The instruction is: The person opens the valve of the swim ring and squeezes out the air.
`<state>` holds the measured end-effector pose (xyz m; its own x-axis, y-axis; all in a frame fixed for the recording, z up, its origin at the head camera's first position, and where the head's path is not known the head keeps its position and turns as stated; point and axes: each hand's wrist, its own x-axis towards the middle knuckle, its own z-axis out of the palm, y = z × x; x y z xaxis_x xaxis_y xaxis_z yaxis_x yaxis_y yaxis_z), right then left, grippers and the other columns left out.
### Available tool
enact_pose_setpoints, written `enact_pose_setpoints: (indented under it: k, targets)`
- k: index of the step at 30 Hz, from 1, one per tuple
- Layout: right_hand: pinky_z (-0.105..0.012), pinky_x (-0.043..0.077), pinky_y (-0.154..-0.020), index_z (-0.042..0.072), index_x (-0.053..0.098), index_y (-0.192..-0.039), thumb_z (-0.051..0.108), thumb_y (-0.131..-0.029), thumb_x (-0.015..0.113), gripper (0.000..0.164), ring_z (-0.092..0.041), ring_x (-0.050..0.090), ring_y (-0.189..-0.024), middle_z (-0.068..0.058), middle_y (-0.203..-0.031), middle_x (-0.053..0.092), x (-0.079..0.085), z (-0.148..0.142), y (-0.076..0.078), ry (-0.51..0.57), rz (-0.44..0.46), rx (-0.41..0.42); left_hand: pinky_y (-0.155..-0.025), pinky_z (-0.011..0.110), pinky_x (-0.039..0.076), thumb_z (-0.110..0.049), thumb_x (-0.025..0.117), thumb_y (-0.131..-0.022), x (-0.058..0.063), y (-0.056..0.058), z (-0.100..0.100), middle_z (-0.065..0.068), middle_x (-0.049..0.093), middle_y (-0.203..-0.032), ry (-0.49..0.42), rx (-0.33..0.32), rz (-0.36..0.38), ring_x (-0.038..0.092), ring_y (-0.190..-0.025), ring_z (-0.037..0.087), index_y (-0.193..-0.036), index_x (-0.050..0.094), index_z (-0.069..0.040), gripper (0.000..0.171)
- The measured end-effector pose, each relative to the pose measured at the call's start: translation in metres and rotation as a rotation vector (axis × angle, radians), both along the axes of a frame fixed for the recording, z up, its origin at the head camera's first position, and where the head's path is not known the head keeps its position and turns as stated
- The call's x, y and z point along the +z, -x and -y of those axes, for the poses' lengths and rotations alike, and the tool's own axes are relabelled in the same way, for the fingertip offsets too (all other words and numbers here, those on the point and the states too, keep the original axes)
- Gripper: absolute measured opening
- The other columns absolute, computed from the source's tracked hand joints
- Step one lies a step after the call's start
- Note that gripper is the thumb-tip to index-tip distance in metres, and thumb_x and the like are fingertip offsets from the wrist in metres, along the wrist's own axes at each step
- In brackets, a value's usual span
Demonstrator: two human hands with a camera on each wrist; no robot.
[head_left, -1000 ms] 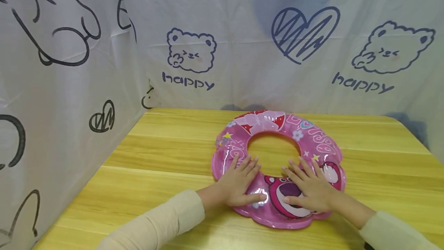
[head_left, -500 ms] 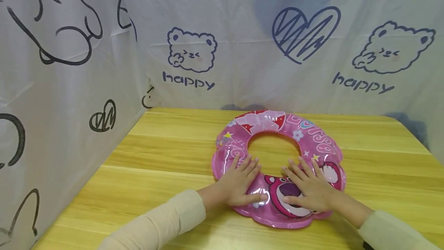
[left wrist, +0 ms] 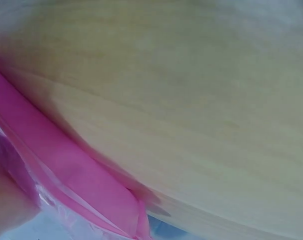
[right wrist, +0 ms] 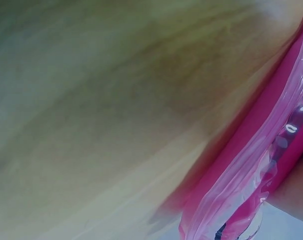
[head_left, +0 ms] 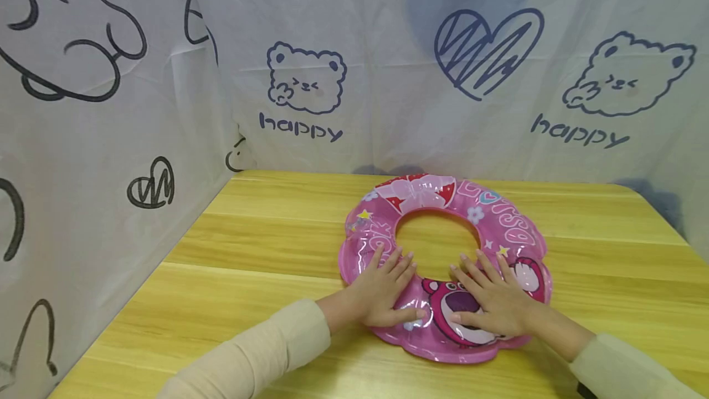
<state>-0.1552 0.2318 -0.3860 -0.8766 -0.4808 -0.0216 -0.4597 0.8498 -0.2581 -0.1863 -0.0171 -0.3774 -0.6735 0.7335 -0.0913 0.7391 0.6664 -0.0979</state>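
Observation:
A pink inflatable swim ring [head_left: 423, 196] with a printed bear face, bow, stars and flowers lies flat on the wooden table. My left hand [head_left: 382, 291] rests on its near left part, fingers spread and pointing toward the hole. On the near right part rests my right hand [head_left: 498, 300], fingers likewise spread, partly covering the bear print. In the left wrist view the pink edge of the swim ring [left wrist: 66, 160] runs along the lower left, a bit of hand beside it. The right wrist view shows the ring's seam [right wrist: 241, 165] at the right.
The yellow wood-grain table [head_left: 266, 226] extends to both sides of the ring. White cloth [head_left: 388, 79] printed with bears, hearts and the word "happy" hangs behind it, and another printed cloth [head_left: 94, 140] hangs along the left edge.
Both hands and the swim ring stay in the same place. The head view shifts very slightly, and the left cloth's drawings sit a little further left.

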Motion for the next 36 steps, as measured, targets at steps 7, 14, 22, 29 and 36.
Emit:
enact_pose_setpoints:
  k: [7,14,22,29,36]
  targets:
    - [-0.059,-0.013,-0.11,0.008,0.032,-0.144,0.062,-0.083,0.051,0.084,-0.046,0.005,-0.14,-0.021,-0.152,0.02,-0.002,0.0,0.001,-0.011,0.014,0.005,-0.116,0.052,0.006,-0.07,0.026,-0.088,0.004,-0.003,-0.002,0.009,0.02,-0.155,0.061,0.003,-0.026,0.013,-0.144,0.029,-0.147,0.025,-0.008,0.085]
    - [-0.062,-0.008,-0.109,0.007,0.033,-0.144,0.063,-0.083,0.051,0.085,-0.046,0.005,-0.14,-0.021,-0.152,0.021,-0.003,0.001,0.0,-0.032,0.015,0.008,-0.117,0.052,0.006,-0.071,0.024,-0.088,0.002,-0.002,-0.003,0.009,0.02,-0.155,0.078,0.002,-0.036,0.013,-0.144,0.029,-0.147,0.025,-0.009,0.086]
    - [-0.061,-0.011,-0.11,0.006,0.032,-0.144,0.063,-0.083,0.05,0.085,-0.045,0.003,-0.141,-0.021,-0.152,0.021,-0.006,0.0,0.001,-0.037,0.024,0.003,-0.116,0.053,0.005,-0.072,0.023,-0.087,0.0,0.001,-0.003,0.01,0.02,-0.155,0.062,-0.011,-0.054,0.013,-0.144,0.03,-0.147,0.025,-0.008,0.088]
    - [-0.058,-0.014,-0.11,0.005,0.032,-0.144,0.062,-0.084,0.05,0.085,-0.045,0.002,-0.141,-0.021,-0.153,0.019,-0.007,-0.002,0.001,-0.027,0.03,0.002,-0.116,0.052,0.005,-0.073,0.024,-0.087,0.005,0.002,-0.004,0.01,0.022,-0.154,0.046,-0.011,-0.06,0.016,-0.144,0.03,-0.146,0.027,-0.008,0.088]
    - [-0.06,-0.013,-0.109,0.004,0.03,-0.144,0.063,-0.084,0.049,0.086,-0.046,0.002,-0.14,-0.023,-0.153,0.018,-0.006,-0.002,0.003,-0.036,0.058,0.01,-0.116,0.052,0.007,-0.074,0.027,-0.085,0.011,0.004,-0.005,0.011,0.027,-0.152,0.024,-0.008,-0.049,0.019,-0.143,0.03,-0.145,0.031,-0.008,0.089]
